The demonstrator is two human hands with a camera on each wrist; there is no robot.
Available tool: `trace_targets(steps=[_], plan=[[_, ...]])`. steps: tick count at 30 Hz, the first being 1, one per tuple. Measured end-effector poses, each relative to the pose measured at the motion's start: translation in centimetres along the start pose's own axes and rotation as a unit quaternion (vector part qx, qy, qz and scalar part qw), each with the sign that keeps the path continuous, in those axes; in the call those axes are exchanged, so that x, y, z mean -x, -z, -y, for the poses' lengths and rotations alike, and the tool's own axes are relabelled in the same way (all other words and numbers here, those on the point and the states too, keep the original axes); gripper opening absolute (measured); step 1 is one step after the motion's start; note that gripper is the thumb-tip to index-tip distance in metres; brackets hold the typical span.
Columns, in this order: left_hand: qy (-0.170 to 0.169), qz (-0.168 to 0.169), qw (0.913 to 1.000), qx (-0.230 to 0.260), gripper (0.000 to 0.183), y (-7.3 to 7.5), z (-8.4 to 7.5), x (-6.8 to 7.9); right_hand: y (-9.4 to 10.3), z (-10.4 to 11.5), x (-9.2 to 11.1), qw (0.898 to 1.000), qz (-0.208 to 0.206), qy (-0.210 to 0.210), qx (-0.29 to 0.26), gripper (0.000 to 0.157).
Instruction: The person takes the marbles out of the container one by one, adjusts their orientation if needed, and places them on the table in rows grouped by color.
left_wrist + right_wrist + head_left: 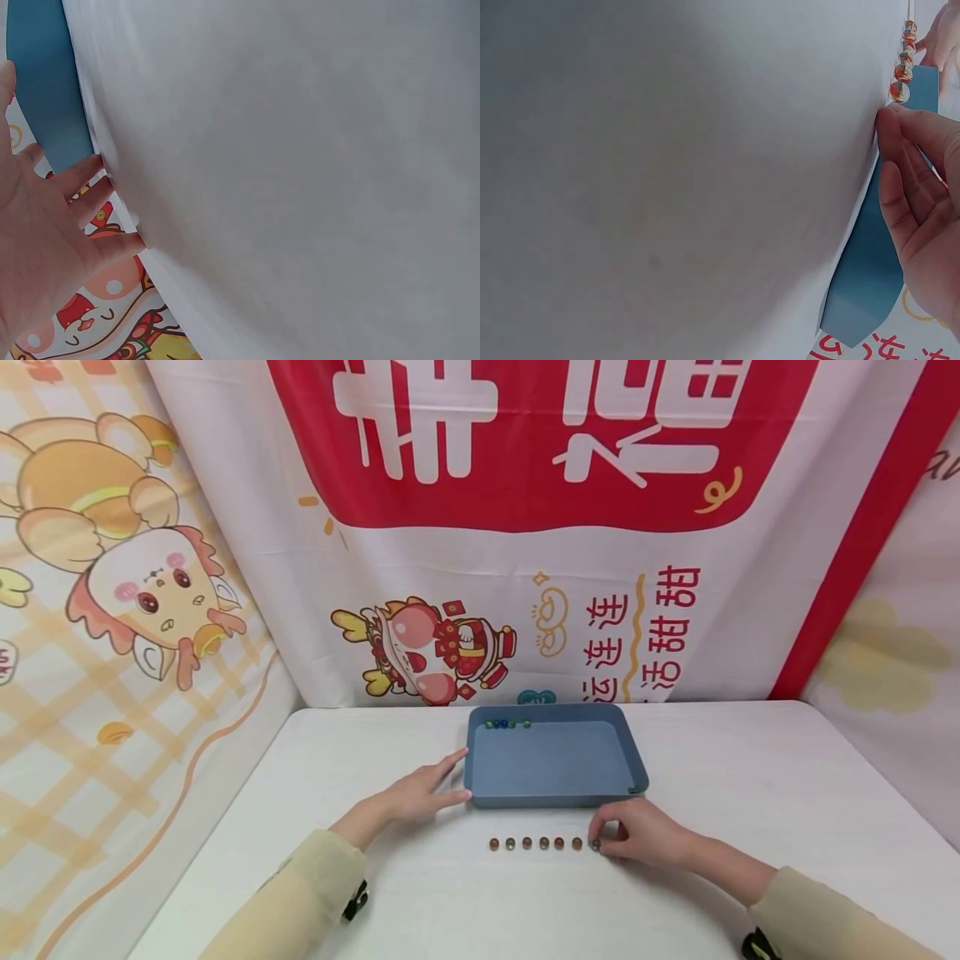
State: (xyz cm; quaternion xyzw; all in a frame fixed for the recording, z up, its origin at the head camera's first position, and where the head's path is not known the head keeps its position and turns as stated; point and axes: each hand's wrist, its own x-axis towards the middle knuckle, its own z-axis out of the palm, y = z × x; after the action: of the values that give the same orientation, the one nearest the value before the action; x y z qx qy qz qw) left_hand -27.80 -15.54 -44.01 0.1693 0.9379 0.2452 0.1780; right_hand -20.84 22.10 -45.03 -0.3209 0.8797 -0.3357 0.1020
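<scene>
A row of several marbles (544, 843), amber and greenish, lies on the white table in front of a blue-grey tray (555, 800). At the row's right end my right hand (651, 833) pinches a marble (596, 844) between thumb and forefinger, down at table level. In the right wrist view the fingertips (891, 118) hide that marble, and the row (902, 73) runs on beyond them. My left hand (417, 791) rests against the tray's left side with fingers spread. Green and blue marbles (504, 724) sit along the tray's far wall.
Another green marble (633, 790) lies in the tray's near right corner. The white table (420, 893) spreads around the tray. Behind it hangs a printed red and white cloth (525, 552), and a patterned cloth (112, 610) covers the left wall.
</scene>
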Motion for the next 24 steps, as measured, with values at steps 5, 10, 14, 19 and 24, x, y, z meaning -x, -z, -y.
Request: trace_targets(steps=[5, 10, 14, 19, 24], plan=[[-0.004, 0.0, 1.0, 0.002, 0.079, 0.0, 0.0, -0.1, -0.1, -0.1, 0.0, 1.0, 0.0, 0.004, 0.008, 0.021], [-0.004, 0.0, 1.0, 0.001, 0.079, 0.0, 0.0, -0.2, 0.0, -0.1, -0.1, 1.0, 0.003, -0.001, 0.008, 0.02], [-0.004, -0.001, 1.0, 0.0, 0.079, 0.0, 0.0, -0.2, 0.0, 0.0, -0.1, 1.0, 0.004, -0.005, 0.009, 0.021], [-0.005, -0.001, 1.0, -0.001, 0.079, 0.0, 0.0, -0.2, 0.4, 0.1, 0.2, 1.0, -0.012, 0.004, 0.011, 0.023], [-0.009, 0.001, 1.0, 0.002, 0.078, 0.1, 0.1, -0.1, 1.6, 0.7, 0.5, 1.0, -0.022, -0.005, 0.014, 0.023]])
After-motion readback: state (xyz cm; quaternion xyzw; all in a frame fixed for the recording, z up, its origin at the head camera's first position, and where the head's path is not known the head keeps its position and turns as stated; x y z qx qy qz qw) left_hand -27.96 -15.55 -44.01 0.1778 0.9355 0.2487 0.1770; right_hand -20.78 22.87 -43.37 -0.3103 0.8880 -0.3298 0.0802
